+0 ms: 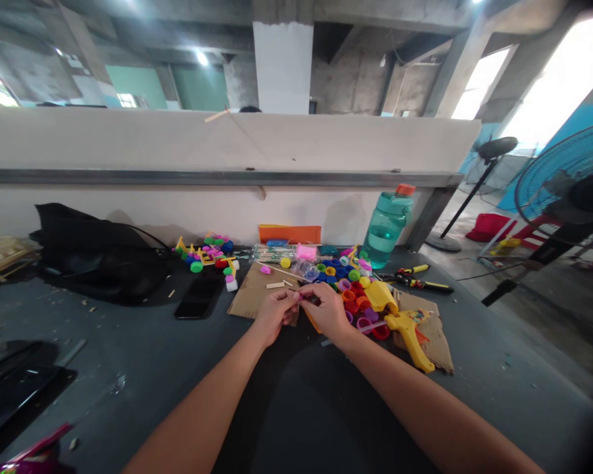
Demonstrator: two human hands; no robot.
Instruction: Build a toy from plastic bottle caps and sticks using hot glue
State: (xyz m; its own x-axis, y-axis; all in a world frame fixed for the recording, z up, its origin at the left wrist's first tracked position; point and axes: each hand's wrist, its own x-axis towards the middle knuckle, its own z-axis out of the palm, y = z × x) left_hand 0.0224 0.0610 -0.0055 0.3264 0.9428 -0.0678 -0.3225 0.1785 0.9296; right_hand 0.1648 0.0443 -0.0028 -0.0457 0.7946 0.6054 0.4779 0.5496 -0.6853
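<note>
Fingertips of my left hand and my right hand meet in a pinch over the near edge of a cardboard piece. Between them shows a small pink piece, mostly covered by the fingers, too small to name. Short wooden sticks lie on the cardboard just beyond. Right of my right hand spreads a heap of colourful plastic bottle caps. A yellow glue gun rests on another cardboard piece, its clear glue stick pointing toward my right wrist.
A teal water bottle stands behind the caps, with yellow-black pliers beside it. Left are a phone, a black bag and small coloured assemblies. A white partition closes the table's back; a fan stands right.
</note>
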